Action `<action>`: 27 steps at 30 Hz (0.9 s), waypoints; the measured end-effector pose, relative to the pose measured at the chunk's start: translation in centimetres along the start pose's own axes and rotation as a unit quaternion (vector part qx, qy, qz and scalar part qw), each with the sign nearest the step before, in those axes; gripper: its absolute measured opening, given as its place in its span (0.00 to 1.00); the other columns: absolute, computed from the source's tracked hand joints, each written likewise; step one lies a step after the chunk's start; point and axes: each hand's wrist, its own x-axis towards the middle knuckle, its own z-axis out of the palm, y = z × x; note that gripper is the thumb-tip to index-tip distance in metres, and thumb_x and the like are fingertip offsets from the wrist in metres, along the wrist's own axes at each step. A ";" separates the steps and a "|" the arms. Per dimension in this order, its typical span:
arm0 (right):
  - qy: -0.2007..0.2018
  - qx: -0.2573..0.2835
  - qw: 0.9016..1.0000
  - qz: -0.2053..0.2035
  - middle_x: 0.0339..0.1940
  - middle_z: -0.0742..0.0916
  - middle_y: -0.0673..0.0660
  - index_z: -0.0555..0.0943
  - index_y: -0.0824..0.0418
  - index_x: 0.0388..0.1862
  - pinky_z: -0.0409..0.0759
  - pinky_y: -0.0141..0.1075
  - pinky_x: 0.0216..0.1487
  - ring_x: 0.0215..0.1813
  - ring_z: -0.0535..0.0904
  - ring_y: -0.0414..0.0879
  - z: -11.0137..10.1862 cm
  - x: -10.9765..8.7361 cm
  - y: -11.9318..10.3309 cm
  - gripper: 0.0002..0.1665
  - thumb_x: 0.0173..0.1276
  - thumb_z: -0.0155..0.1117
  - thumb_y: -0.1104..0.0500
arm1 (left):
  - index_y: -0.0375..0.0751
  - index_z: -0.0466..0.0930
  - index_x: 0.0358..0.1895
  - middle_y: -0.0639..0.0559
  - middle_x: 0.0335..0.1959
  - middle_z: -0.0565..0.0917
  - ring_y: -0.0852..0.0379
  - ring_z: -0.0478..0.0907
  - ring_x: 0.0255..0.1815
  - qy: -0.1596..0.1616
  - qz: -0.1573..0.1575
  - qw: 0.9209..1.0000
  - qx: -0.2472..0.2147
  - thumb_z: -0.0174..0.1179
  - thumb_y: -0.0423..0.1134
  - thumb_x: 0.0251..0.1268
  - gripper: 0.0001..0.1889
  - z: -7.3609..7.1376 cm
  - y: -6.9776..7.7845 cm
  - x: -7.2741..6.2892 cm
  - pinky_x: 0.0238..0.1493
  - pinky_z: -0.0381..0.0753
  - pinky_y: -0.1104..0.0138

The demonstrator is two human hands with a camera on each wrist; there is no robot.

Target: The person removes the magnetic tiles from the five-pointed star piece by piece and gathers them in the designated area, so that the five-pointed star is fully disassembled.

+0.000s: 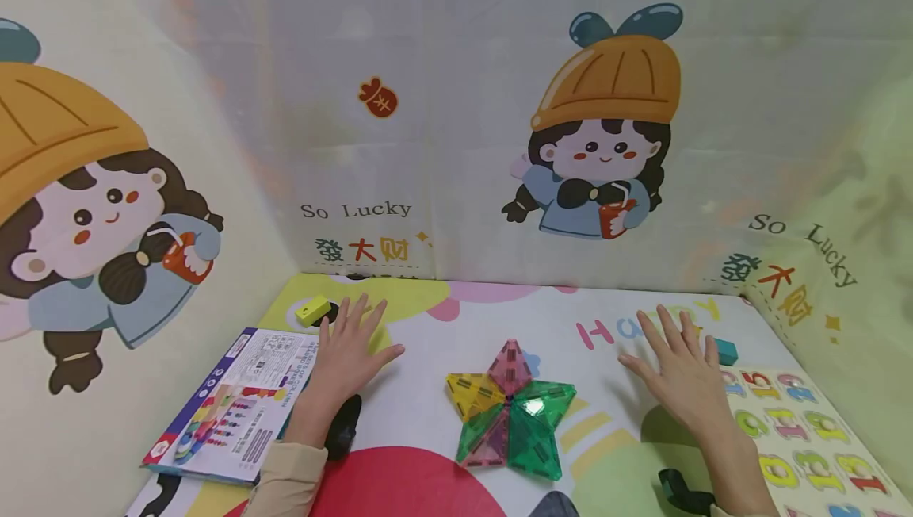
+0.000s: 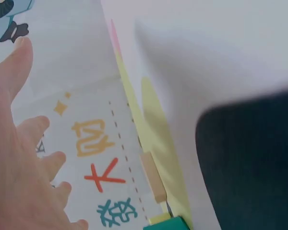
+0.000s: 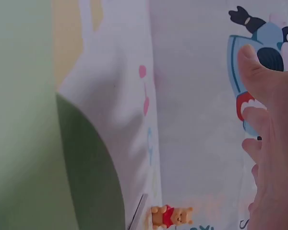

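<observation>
Fingers spread wide, my left hand [image 1: 348, 354] is over the left part of the table, beside a printed toy box [image 1: 235, 406]. My right hand [image 1: 681, 374], likewise with straight, spread fingers, is over the right part, near a number puzzle board [image 1: 813, 430]. Both hands hold nothing. Between them on the table lies a star of translucent magnetic tiles [image 1: 531, 418] in pink, yellow and green. The left wrist view shows the left thumb and fingers [image 2: 38, 129] side-on; in the right wrist view the right fingers [image 3: 257, 120] are partly cut off.
A yellow block [image 1: 312, 311] sits beyond the left hand, and a teal block [image 1: 726, 352] beside the right fingers. A small bear figurine [image 3: 170, 216] stands at the table's far edge. Printed cloth walls [image 1: 464, 144] enclose the table at the back and both sides.
</observation>
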 end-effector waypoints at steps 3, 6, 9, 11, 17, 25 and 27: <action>-0.003 0.012 1.000 -0.004 0.83 0.49 0.62 0.49 0.49 0.82 0.24 0.70 0.73 0.83 0.27 0.60 -0.2 0.0 -0.4 0.50 0.71 0.50 0.29 | 0.61 0.51 0.79 0.46 0.83 0.48 0.38 0.37 0.83 -0.007 0.004 1.000 -0.009 0.59 0.69 0.59 0.47 0.2 0.6 0.0 0.75 0.39 0.33; -0.001 0.022 1.000 -0.013 0.83 0.50 0.63 0.50 0.50 0.82 0.25 0.70 0.73 0.83 0.29 0.61 -0.2 0.1 -0.9 0.50 0.70 0.52 0.30 | 0.62 0.51 0.79 0.47 0.82 0.50 0.38 0.39 0.83 -0.010 0.013 1.000 -0.004 0.59 0.69 0.59 0.47 0.5 1.2 -0.1 0.75 0.41 0.33; 0.004 0.024 0.999 -0.022 0.83 0.52 0.64 0.51 0.50 0.82 0.28 0.71 0.74 0.83 0.30 0.61 -0.3 0.2 -1.4 0.49 0.70 0.54 0.31 | 0.63 0.51 0.79 0.47 0.82 0.52 0.38 0.40 0.83 -0.012 0.024 1.000 0.007 0.58 0.70 0.59 0.47 0.8 1.8 -0.1 0.75 0.43 0.34; 0.004 0.023 0.999 -0.027 0.83 0.53 0.64 0.51 0.50 0.82 0.30 0.70 0.74 0.84 0.31 0.61 -0.3 0.2 -1.8 0.50 0.69 0.54 0.32 | 0.63 0.51 0.79 0.47 0.81 0.53 0.37 0.41 0.82 -0.014 0.030 0.999 0.005 0.58 0.70 0.59 0.46 0.9 2.3 -0.1 0.75 0.44 0.34; -0.007 0.040 0.998 -0.044 0.82 0.56 0.64 0.52 0.48 0.82 0.30 0.70 0.75 0.84 0.35 0.62 -0.6 0.4 -3.3 0.49 0.69 0.55 0.32 | 0.65 0.50 0.79 0.50 0.82 0.52 0.39 0.41 0.83 -0.034 0.043 0.998 -0.010 0.56 0.71 0.59 0.46 1.2 3.6 -0.4 0.76 0.44 0.35; -0.039 0.068 0.995 -0.058 0.82 0.57 0.63 0.55 0.49 0.81 0.35 0.70 0.75 0.83 0.40 0.64 0.1 0.4 -4.8 0.48 0.68 0.59 0.34 | 0.61 0.53 0.79 0.52 0.82 0.53 0.41 0.43 0.83 -0.046 0.073 0.996 -0.007 0.52 0.74 0.59 0.46 1.6 5.8 -0.9 0.77 0.46 0.36; -0.048 0.078 0.994 -0.059 0.82 0.57 0.62 0.56 0.48 0.80 0.35 0.70 0.75 0.83 0.41 0.64 0.4 0.3 -5.2 0.48 0.68 0.59 0.34 | 0.61 0.53 0.79 0.51 0.81 0.54 0.42 0.43 0.83 -0.049 0.081 0.995 -0.008 0.52 0.75 0.59 0.46 1.7 6.5 -1.0 0.77 0.47 0.36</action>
